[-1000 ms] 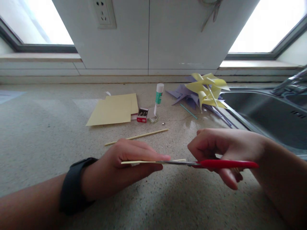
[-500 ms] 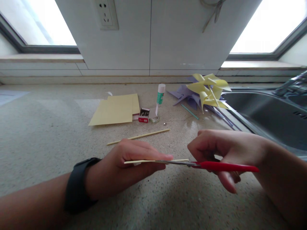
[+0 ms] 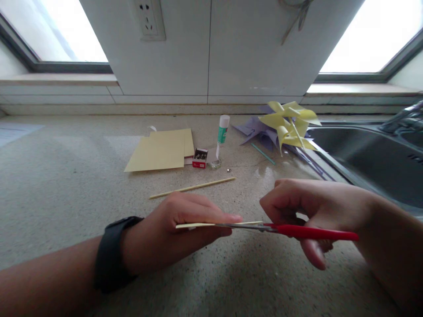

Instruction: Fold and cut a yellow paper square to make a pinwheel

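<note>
Paper sheet [image 3: 191, 225] pinched in left hand [image 3: 172, 231]; right hand [image 3: 310, 204] grips scissors [image 3: 313, 232] at its edge.

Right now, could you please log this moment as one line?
left hand: paper; right hand: scissors at paper; stick: on counter

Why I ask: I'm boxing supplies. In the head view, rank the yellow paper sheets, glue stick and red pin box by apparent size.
1. yellow paper sheets
2. glue stick, taller
3. red pin box, close to it in area, so that pair is unsure
</note>
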{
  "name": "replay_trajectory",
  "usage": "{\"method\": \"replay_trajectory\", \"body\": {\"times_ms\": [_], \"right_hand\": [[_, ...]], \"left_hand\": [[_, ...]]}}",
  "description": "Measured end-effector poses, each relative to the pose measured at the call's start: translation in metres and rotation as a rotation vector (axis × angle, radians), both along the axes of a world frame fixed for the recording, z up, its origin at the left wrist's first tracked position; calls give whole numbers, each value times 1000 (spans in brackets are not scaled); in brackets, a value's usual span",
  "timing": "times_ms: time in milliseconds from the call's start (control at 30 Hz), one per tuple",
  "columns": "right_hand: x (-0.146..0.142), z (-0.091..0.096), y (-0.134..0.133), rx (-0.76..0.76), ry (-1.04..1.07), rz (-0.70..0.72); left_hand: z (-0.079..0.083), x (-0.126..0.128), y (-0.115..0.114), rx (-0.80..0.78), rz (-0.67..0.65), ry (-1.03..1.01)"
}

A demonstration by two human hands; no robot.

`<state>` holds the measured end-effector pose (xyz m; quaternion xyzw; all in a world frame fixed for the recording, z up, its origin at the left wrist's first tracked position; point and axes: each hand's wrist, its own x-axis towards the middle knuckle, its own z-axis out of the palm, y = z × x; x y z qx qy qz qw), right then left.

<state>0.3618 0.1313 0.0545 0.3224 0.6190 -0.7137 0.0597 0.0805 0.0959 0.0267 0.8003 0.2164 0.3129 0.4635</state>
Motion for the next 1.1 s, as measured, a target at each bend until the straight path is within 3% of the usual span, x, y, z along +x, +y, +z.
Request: {"method": "replay_trajectory", "body": {"times_ms": [733,1100], "right_hand": [[-7,3,-4,227,-25,45],[-11,7,-8,210,-30,44]], "left_hand": [[-1,3,-1,60,-40,-11],[0,3,-2,79,-16,-3]]}}
